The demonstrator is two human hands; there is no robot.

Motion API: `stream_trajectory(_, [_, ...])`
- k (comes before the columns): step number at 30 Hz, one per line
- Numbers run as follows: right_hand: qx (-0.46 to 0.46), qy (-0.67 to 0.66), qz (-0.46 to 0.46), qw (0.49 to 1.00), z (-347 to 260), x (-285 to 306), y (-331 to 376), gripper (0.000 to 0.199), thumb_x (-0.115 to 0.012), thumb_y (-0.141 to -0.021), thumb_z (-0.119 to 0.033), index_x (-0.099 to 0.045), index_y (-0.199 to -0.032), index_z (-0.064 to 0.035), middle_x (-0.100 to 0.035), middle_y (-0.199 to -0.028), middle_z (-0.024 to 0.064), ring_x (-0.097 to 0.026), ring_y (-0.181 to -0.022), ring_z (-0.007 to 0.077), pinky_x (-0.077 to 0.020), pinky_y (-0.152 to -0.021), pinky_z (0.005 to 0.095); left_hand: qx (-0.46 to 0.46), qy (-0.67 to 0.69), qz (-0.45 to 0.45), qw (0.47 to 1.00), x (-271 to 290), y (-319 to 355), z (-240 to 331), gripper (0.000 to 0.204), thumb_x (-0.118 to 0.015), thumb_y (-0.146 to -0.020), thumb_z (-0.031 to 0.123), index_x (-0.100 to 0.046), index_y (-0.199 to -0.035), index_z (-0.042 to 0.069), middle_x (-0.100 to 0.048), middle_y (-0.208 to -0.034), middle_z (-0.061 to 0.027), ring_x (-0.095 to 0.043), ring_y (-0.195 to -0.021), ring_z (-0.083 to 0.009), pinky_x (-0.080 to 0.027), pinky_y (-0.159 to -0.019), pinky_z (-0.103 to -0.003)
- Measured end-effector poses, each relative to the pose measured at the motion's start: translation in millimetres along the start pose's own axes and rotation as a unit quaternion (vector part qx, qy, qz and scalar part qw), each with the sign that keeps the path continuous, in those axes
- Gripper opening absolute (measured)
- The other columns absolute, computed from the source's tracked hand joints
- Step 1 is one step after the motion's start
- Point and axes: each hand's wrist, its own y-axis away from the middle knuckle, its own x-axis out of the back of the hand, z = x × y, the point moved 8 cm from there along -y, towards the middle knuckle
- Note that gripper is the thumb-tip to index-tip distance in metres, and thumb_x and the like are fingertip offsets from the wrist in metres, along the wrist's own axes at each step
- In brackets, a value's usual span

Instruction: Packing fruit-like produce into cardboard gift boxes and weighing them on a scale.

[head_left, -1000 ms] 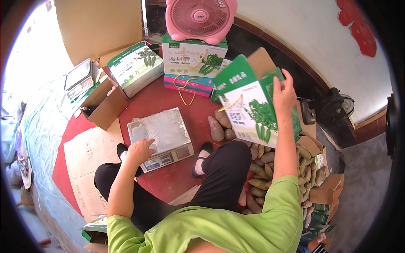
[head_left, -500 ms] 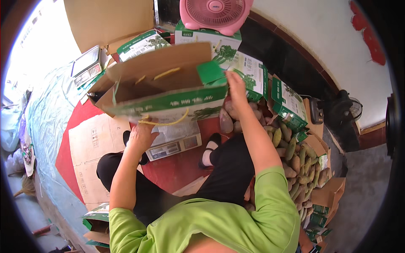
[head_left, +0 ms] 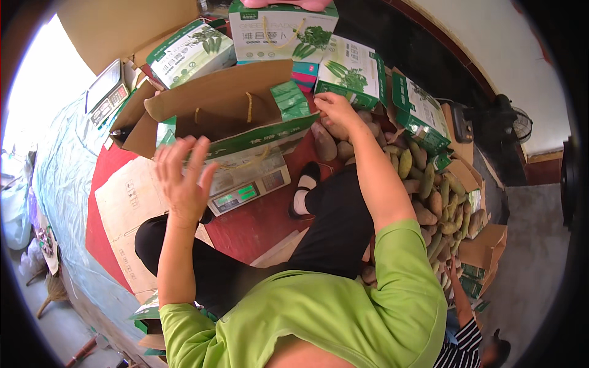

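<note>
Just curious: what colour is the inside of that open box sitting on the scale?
Plain brown cardboard inside the open box, green on its outer flaps; the head view shows it.

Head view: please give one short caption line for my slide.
Open cardboard box on a scale; left hand open, right hand at radish pile.

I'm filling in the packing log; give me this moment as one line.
left hand: open, raised, empty | right hand: on radish pile | open carton: resting on scale

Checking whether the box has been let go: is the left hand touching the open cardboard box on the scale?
Cannot tell. In the head view the left hand, fingers spread, overlaps the open cardboard box edge above the scale; neither contact nor gap shows plainly.
</note>
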Motion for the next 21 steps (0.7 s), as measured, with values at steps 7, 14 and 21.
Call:
stream_trajectory(7, [-0.052, -0.029, -0.106, 0.993, -16, -30, 23, 0.042, -0.054, -0.091, -0.035, -0.052, -0.125, -0.0098, -0.058, -0.110, 0.0027, -0.058, -0.083, 0.0162, -0.0466, -0.069, 0.0302, 0.097, -0.073, -0.178, 0.976, -41, 14, -33, 0.044, -0.070, -0.070, 0.010, -0.060, -0.113, 0.013, -0.057, -0.092, -0.0033, -0.055, -0.091, -0.0231, -0.041, -0.087, -0.040])
stream_trajectory(14, [-0.024, -0.109, -0.202, 0.973, -33, -54, 29, 0.041, -0.053, -0.091, -0.026, -0.051, -0.126, -0.0075, -0.057, -0.120, 0.0085, -0.061, -0.082, 0.0181, -0.0492, -0.074, 0.0334, 0.132, -0.044, -0.180, 0.974, -39, 20, -30, 0.027, -0.068, -0.074, 0.012, -0.063, -0.101, 0.011, -0.054, -0.087, -0.0041, -0.055, -0.088, -0.0239, -0.044, -0.078, -0.036])
stream_trajectory(21, [0.061, 0.029, -0.040, 0.997, -41, -6, 23, 0.042, -0.061, -0.083, -0.027, -0.058, -0.117, -0.0027, -0.065, -0.104, 0.0112, -0.065, -0.071, 0.0202, -0.0494, -0.066, 0.0334, 0.111, -0.042, -0.172, 0.978, -44, 15, -26, 0.021, -0.071, -0.073, 0.016, -0.063, -0.090, 0.008, -0.051, -0.084, -0.0046, -0.054, -0.084, -0.0251, -0.044, -0.072, -0.039])
